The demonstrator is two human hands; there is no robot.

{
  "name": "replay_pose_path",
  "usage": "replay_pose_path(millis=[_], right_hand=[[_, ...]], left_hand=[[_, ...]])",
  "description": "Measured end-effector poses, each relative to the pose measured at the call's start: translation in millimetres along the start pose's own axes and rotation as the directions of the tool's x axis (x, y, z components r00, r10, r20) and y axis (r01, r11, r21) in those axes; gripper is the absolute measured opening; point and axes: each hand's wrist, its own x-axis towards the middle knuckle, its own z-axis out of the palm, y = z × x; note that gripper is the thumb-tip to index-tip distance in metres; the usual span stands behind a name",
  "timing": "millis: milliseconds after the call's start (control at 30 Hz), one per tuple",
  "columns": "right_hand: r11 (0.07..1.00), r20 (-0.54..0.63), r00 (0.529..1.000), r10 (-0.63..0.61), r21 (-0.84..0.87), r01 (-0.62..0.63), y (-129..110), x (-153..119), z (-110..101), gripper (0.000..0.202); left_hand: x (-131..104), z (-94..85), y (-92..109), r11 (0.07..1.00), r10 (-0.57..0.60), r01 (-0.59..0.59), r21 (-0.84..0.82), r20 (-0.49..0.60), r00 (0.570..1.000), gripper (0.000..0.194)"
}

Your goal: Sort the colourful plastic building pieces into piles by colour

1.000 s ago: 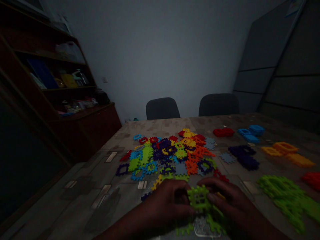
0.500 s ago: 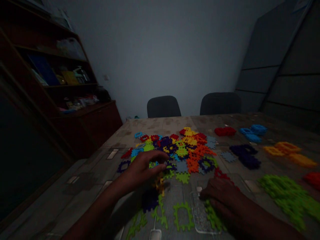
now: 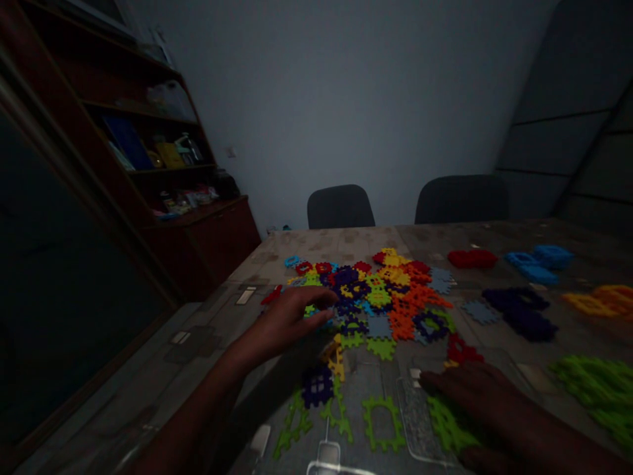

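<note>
My left hand hovers at the near left side of a heap of interlocking plastic tiles. Its thumb and fingers are curved apart, with nothing visible between them. Below it lie a yellow tile, a dark purple window tile and a green triangular tile. Low over the table at the right, my right hand has its fingers stretched leftward. A green tile lies partly under it, and a red tile is just beyond its fingers. Its underside is hidden.
Tiles sorted by colour lie to the right: red, blue, purple, yellow and green. A green square frame lies between my hands. Two chairs stand behind the table, a shelf cabinet at left.
The view has turned left, so everything sits further right in it. My right hand's fingers look more stretched out. My left hand keeps about the same pose; the near tiles have not visibly moved.
</note>
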Motion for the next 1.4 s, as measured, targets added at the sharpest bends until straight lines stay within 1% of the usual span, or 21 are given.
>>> replay_pose_path(millis=[67, 133, 200, 267, 333, 400, 467, 567, 600, 667, 733, 800, 900, 1000, 1100, 1233, 1333, 1400], right_hand=[[1.000, -0.018, 1.000, -0.004, 0.004, 0.004, -1.0, 0.5, 2.7, 0.082], [1.000, -0.027, 1.000, 0.011, 0.024, -0.011, -2.9, 1.2, -1.0, 0.080], [0.999, -0.007, 1.000, 0.001, 0.048, -0.001, -7.7, 2.2, -10.7, 0.076], [0.997, 0.022, 0.999, -0.047, 0.054, 0.046, -15.8, 3.5, -23.0, 0.073], [0.995, 0.045, 0.994, -0.096, 0.032, 0.094, -24.9, 4.7, -33.1, 0.075], [0.994, 0.036, 0.993, -0.113, 0.007, 0.113, -31.8, 5.7, -37.5, 0.081], [0.992, 0.017, 0.992, -0.126, 0.001, 0.126, -34.3, 6.6, -35.7, 0.089], [0.991, -0.019, 0.991, -0.132, -0.011, 0.132, -30.7, 8.4, -25.6, 0.099], [0.992, -0.028, 0.991, -0.129, -0.011, 0.129, -28.5, 8.9, -22.1, 0.100], [0.992, -0.043, 0.991, -0.123, 0.004, 0.123, -24.9, 9.6, -17.2, 0.101], [0.991, -0.045, 0.991, -0.129, 0.033, 0.130, -23.9, 9.5, -16.6, 0.098], [0.990, -0.036, 0.990, -0.134, 0.048, 0.136, -26.3, 8.5, -19.7, 0.094], [0.991, -0.053, 0.990, -0.127, 0.044, 0.130, -32.7, 6.7, -25.4, 0.091], [0.989, -0.064, 0.988, -0.141, 0.023, 0.143, -35.8, 5.6, -26.8, 0.093], [0.986, -0.054, 0.985, -0.165, 0.009, 0.166, -34.9, 5.6, -26.4, 0.096], [0.984, -0.053, 0.983, -0.175, 0.002, 0.175, -33.9, 5.8, -28.4, 0.098], [0.989, -0.016, 0.989, -0.147, 0.013, 0.147, -31.3, 4.6, -28.8, 0.099], [0.993, -0.008, 0.994, -0.112, 0.043, 0.113, -27.8, 3.0, -27.7, 0.095]], left_hand=[[-0.9, 2.1, -1.8, 1.000, -0.005, 0.004, 0.007, 0.027, 1.000, 0.022], [-1.5, 3.2, -3.7, 1.000, -0.010, 0.010, 0.014, 0.056, 0.998, 0.022], [-1.4, 3.9, -5.7, 0.999, -0.018, 0.016, 0.029, 0.073, 0.997, 0.021], [-0.5, 6.3, -7.4, 0.998, -0.029, 0.025, 0.053, 0.077, 0.997, 0.020], [1.3, 12.8, -8.2, 0.996, -0.045, 0.038, 0.084, 0.077, 0.996, 0.021], [3.7, 24.3, -7.8, 0.992, -0.057, 0.046, 0.120, 0.092, 0.994, 0.022], [6.3, 39.3, -6.7, 0.988, -0.053, 0.031, 0.153, 0.141, 0.989, 0.021], [9.3, 60.0, -7.0, 0.977, -0.058, 0.008, 0.213, 0.228, 0.972, 0.019], [9.9, 64.8, -8.1, 0.971, -0.075, 0.015, 0.240, 0.240, 0.968, 0.021], [10.7, 70.4, -11.6, 0.953, -0.124, 0.051, 0.298, 0.230, 0.965, 0.032], [11.1, 71.7, -15.9, 0.934, -0.172, 0.093, 0.344, 0.207, 0.963, 0.048], [11.7, 70.6, -19.5, 0.917, -0.210, 0.129, 0.377, 0.184, 0.960, 0.057], [12.5, 68.4, -22.0, 0.899, -0.253, 0.167, 0.405, 0.168, 0.953, 0.058], [12.9, 66.7, -22.7, 0.895, -0.275, 0.187, 0.404, 0.170, 0.946, 0.059], [12.4, 64.5, -23.9, 0.903, -0.277, 0.195, 0.382, 0.171, 0.945, 0.057], [11.0, 60.9, -25.8, 0.917, -0.252, 0.182, 0.354, 0.161, 0.954, 0.056], [11.4, 59.6, -24.1, 0.926, -0.208, 0.140, 0.351, 0.165, 0.964, 0.040], [12.2, 60.0, -20.9, 0.928, -0.178, 0.102, 0.358, 0.187, 0.966, 0.028]])
